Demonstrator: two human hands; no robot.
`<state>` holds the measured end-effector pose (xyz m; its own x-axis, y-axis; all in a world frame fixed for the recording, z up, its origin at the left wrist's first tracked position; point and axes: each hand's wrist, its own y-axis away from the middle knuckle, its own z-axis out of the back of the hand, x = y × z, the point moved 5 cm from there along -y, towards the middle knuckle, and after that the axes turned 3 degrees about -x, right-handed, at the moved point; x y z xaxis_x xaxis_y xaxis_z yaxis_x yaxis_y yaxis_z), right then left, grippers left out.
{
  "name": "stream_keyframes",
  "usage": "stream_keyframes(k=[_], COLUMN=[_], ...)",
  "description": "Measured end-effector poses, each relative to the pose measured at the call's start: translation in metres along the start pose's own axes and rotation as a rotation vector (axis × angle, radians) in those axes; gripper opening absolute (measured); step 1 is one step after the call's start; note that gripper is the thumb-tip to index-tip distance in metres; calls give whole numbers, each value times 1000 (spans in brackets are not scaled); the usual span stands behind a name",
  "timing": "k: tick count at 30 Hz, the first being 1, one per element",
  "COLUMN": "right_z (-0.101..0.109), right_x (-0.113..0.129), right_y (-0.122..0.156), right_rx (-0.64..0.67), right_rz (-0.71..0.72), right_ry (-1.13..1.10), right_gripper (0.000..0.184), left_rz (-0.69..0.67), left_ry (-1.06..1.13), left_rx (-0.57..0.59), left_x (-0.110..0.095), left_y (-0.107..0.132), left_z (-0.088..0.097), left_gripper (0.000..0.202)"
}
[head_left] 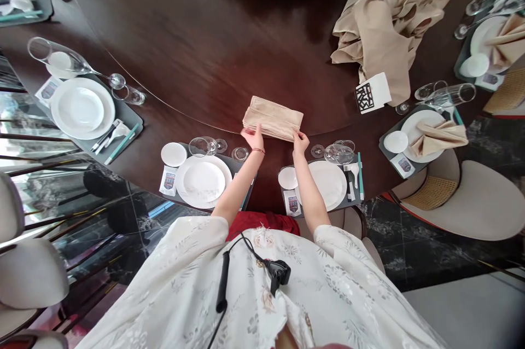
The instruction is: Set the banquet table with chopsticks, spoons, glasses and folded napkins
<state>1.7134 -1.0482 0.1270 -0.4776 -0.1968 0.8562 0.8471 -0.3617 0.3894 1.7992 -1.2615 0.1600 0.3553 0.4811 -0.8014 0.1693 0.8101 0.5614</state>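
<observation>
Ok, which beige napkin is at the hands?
The flat folded napkin touched by the left hand and right hand; the others lie in a heap or on plates.

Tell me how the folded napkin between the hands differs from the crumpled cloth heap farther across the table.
The folded napkin is a neat, flat rectangle; the crumpled cloth heap lies in loose folds. The napkin is much smaller than the heap. The left hand and right hand touch the napkin, but not the heap. Both are beige cloth on the dark wooden table.
</observation>
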Motion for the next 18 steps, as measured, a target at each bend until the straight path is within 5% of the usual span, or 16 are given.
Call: stream_keyframes(k=[3, 5, 8, 12, 15, 18], right_z=[4, 8, 15, 40, 52, 43], right_x=[-10, -16, -18, -18, -22, -21], right_y=[13, 22, 36, 56, 70, 83], right_rx=[-9, 35, 242, 468, 536, 600], right_rz=[-104, -203, -364, -506, -555, -565], right_ry=[-96, -183, -310, -331, -268, -220], right_gripper=[18, 24, 30, 27, 27, 26], left_rz=[546, 737, 678, 525, 481, 399], left_ry=[51, 125, 310, 413, 334, 231], left_rx=[294, 458, 437, 368, 585, 863], left_x=[44, 56, 50, 20, -9, -31], left_y=[55, 76, 65, 20, 8, 35], left_z=[-28, -41, -47, -40, -34, -20], left_gripper=[35, 30, 14, 29, 23, 23])
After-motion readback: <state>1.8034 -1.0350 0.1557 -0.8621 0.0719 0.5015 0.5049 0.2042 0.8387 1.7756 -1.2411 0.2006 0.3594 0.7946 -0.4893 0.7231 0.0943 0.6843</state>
